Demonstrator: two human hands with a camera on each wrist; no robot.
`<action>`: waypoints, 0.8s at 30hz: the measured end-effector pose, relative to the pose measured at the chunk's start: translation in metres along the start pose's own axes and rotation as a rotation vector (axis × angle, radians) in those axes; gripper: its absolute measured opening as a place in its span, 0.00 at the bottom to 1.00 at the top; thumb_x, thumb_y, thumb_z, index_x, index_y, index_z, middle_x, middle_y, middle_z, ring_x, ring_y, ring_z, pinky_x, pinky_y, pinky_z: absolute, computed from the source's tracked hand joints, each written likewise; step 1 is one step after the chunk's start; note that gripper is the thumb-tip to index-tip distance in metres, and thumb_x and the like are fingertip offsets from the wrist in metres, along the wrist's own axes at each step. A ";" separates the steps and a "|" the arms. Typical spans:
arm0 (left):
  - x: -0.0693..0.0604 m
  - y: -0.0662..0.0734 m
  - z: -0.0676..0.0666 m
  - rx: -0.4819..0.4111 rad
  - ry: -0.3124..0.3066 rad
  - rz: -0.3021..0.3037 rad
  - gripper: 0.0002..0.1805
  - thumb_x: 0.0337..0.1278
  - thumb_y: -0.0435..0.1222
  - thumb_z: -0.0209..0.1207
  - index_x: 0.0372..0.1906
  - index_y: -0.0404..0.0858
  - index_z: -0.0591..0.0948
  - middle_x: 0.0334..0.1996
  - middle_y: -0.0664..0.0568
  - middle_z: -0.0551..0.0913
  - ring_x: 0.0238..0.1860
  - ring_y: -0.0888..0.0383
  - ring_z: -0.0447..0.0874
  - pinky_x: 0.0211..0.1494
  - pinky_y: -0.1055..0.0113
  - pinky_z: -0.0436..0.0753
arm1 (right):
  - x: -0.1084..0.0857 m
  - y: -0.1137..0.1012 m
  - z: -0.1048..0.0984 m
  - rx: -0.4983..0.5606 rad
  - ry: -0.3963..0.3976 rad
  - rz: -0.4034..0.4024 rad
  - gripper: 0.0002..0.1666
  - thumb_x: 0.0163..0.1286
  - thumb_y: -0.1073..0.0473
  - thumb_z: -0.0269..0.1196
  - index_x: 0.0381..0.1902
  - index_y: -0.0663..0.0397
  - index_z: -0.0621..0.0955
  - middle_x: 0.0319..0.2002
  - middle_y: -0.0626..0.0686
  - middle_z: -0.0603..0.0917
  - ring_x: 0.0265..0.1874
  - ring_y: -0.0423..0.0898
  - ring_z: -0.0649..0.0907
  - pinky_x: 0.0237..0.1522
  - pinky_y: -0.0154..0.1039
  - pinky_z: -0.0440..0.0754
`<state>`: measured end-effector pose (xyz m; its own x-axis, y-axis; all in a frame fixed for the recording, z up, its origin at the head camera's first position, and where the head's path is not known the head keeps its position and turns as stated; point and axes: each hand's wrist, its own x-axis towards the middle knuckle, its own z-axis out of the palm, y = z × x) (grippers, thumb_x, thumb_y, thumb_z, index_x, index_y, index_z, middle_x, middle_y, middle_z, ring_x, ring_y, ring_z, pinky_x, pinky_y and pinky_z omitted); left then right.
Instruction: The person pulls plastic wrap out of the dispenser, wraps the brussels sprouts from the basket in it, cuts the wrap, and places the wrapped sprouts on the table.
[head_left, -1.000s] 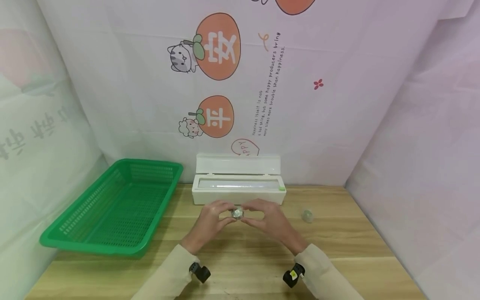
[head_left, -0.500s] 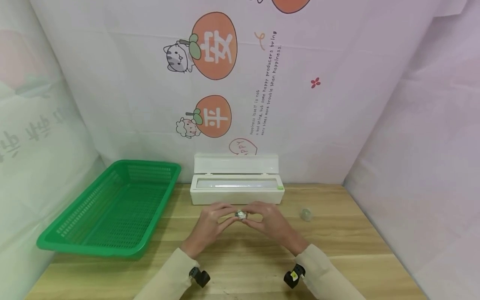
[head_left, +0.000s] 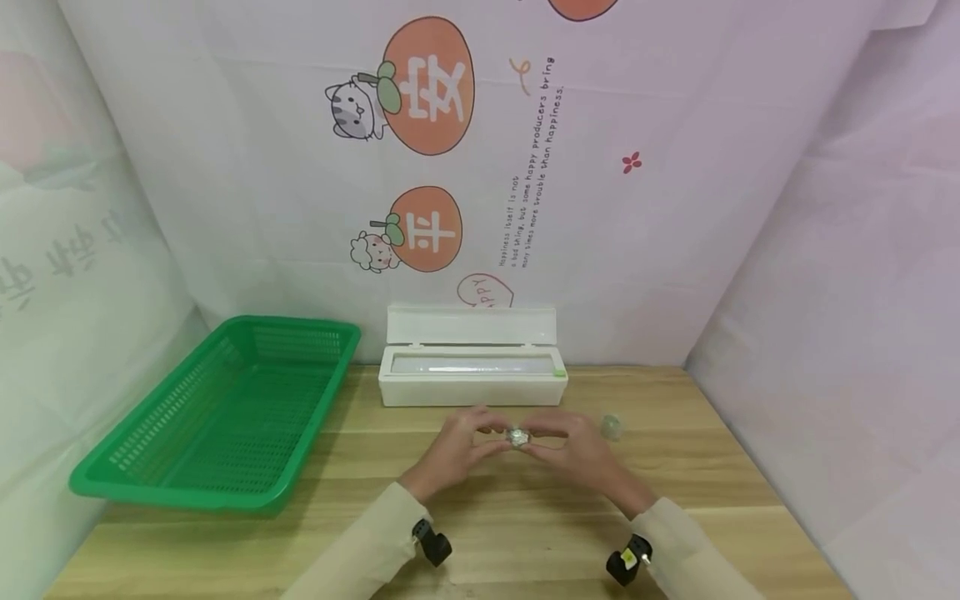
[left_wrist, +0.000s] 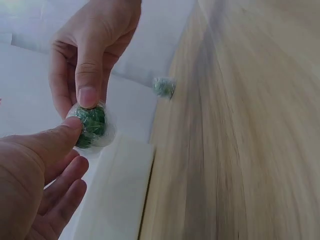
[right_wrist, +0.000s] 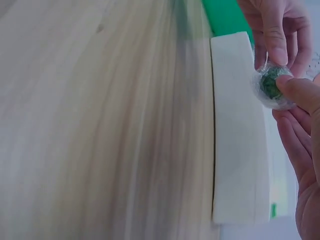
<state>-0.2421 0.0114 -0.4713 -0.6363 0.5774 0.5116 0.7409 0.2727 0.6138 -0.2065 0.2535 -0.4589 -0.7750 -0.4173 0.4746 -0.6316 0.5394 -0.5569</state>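
Observation:
Between my two hands I hold a small dark green ball in clear plastic wrap (head_left: 517,437), raised above the table. My left hand (head_left: 453,454) pinches it from the left with thumb and fingers, and my right hand (head_left: 588,454) pinches it from the right. Up close in the left wrist view, the wrapped green ball (left_wrist: 92,127) has both thumbs pressed on its near side. Loose film bulges around it in the right wrist view. A second wrapped green ball (head_left: 611,427) lies on the table to the right of my right hand.
A white box (head_left: 474,390) with its lid raised and a roll of clear film inside stands behind my hands. To the left lies a green plastic basket (head_left: 311,433). A printed cloth (head_left: 600,250) hangs at the back and sides of the wooden table (head_left: 517,550).
Both hands have shifted to the right and slightly nearer, carrying the wrapped green ball between them. The second ball, the white box and the basket stay put.

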 end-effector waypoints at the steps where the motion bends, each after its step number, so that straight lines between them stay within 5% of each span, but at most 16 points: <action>1: 0.004 0.001 0.004 -0.027 -0.011 -0.021 0.11 0.64 0.37 0.71 0.49 0.41 0.90 0.47 0.52 0.92 0.50 0.55 0.89 0.56 0.59 0.90 | -0.003 0.002 -0.003 0.010 -0.001 0.021 0.13 0.68 0.56 0.75 0.50 0.43 0.90 0.50 0.44 0.91 0.49 0.42 0.91 0.52 0.41 0.92; 9: 0.033 0.007 0.043 -0.018 -0.049 0.028 0.09 0.62 0.37 0.72 0.46 0.41 0.92 0.46 0.54 0.94 0.48 0.61 0.91 0.56 0.72 0.87 | -0.033 0.022 -0.029 -0.004 0.015 0.170 0.15 0.68 0.56 0.75 0.51 0.45 0.89 0.52 0.48 0.91 0.50 0.46 0.91 0.54 0.39 0.91; 13: 0.043 0.011 0.061 0.011 -0.072 0.064 0.10 0.62 0.37 0.72 0.46 0.40 0.91 0.46 0.53 0.94 0.48 0.61 0.91 0.56 0.72 0.88 | -0.048 0.030 -0.041 -0.035 0.038 0.248 0.17 0.67 0.54 0.76 0.52 0.47 0.89 0.52 0.49 0.91 0.51 0.49 0.91 0.55 0.38 0.90; 17: 0.051 0.012 0.078 0.091 -0.083 0.090 0.10 0.64 0.37 0.71 0.48 0.41 0.91 0.48 0.55 0.93 0.50 0.65 0.90 0.58 0.76 0.86 | -0.060 0.035 -0.050 -0.101 0.061 0.318 0.16 0.66 0.51 0.77 0.50 0.45 0.89 0.49 0.47 0.92 0.48 0.50 0.92 0.52 0.40 0.91; 24: 0.059 0.006 0.108 0.247 -0.024 0.100 0.08 0.63 0.40 0.72 0.46 0.46 0.92 0.47 0.59 0.93 0.51 0.67 0.91 0.58 0.80 0.83 | -0.065 0.044 -0.053 -0.159 0.053 0.358 0.13 0.63 0.61 0.78 0.46 0.50 0.90 0.46 0.53 0.93 0.41 0.48 0.93 0.45 0.36 0.92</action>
<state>-0.2516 0.1308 -0.5023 -0.5545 0.6284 0.5456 0.8315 0.3915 0.3941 -0.1829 0.3431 -0.4780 -0.9408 -0.1462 0.3058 -0.3064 0.7525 -0.5829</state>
